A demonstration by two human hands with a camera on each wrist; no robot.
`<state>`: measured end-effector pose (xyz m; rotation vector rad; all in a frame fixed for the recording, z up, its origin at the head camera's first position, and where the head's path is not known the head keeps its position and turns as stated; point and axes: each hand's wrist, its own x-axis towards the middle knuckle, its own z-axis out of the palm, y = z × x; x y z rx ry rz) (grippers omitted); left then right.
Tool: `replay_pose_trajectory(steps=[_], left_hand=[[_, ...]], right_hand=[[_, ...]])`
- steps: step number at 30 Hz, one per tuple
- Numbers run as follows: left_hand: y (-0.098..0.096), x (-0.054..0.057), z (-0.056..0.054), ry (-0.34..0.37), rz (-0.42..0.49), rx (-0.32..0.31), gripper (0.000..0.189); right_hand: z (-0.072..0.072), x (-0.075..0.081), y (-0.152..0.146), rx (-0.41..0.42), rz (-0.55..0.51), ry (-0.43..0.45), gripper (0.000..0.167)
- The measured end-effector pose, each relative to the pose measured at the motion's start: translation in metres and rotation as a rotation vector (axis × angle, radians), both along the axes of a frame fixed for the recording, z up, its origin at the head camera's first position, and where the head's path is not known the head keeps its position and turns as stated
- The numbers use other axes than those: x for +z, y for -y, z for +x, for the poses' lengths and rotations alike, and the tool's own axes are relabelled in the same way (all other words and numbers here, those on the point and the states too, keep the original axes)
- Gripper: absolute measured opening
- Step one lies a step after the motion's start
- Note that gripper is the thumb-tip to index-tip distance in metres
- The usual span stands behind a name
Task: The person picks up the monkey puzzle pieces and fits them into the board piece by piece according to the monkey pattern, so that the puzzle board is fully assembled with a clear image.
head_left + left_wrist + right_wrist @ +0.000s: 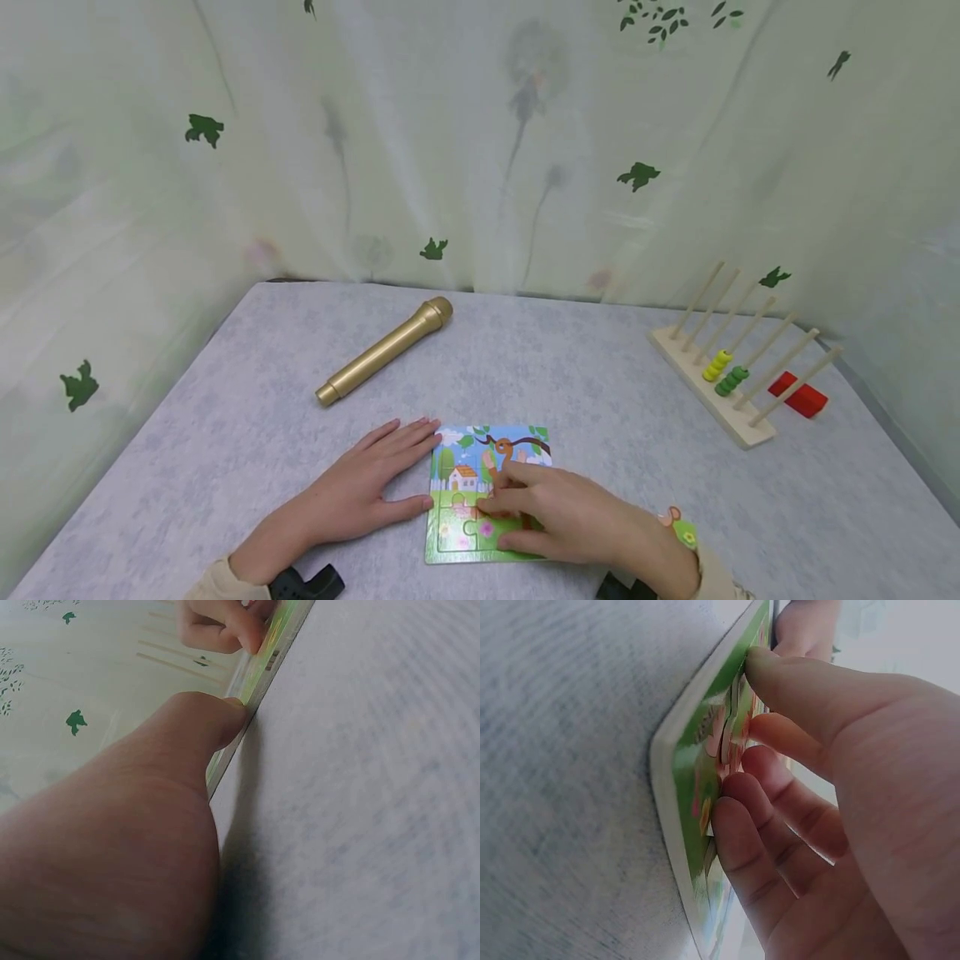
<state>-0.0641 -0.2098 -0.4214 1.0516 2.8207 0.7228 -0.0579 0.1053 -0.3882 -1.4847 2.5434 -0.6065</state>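
Note:
A square jigsaw puzzle (pixel 489 557) with a house, a branch and green grass lies in its tray-like board in front of me. My left hand (pixel 375 479) rests flat at the board's left side, fingers spread, with the thumb against its edge. Over the lower right part of the picture, my right hand (pixel 555 510) bends its fingers and thumb around a puzzle piece (pixel 726 739), whose edge stands slightly above its neighbours in the right wrist view. Much of that piece is hidden by the fingers. A small green and brown printed piece (pixel 684 532) shows beside the right wrist.
A gold microphone (pixel 386 350) lies behind my left hand. At the right stands a wooden peg rack (pixel 712 392) with yellow and green beads on two pegs, and a red block (pixel 799 395) lies beside it. A printed curtain (pixel 480 150) hangs behind the table.

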Motion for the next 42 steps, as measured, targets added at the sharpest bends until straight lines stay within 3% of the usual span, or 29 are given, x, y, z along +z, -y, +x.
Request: replay_pose_trajectory(steps=[11, 23, 31, 42], left_hand=[[0.001, 0.001, 0.001, -0.014, 0.009, -0.007, 0.076], [0.0, -0.001, 0.0, -0.021, -0.008, -0.001, 0.077], [0.0, -0.002, 0.001, -0.062, 0.003, -0.013, 0.074], [0.0, -0.001, -0.002, 0.008, -0.005, 0.002, 0.077]], right_hand=[[-0.001, 0.001, -0.001, 0.026, -0.007, 0.001, 0.037], [-0.004, 0.005, -0.015, 0.093, -0.098, -0.017, 0.03], [-0.001, 0.008, -0.025, 0.058, -0.09, 0.03, 0.027], [0.002, 0.008, -0.048, 0.015, -0.129, 0.029, 0.032]])
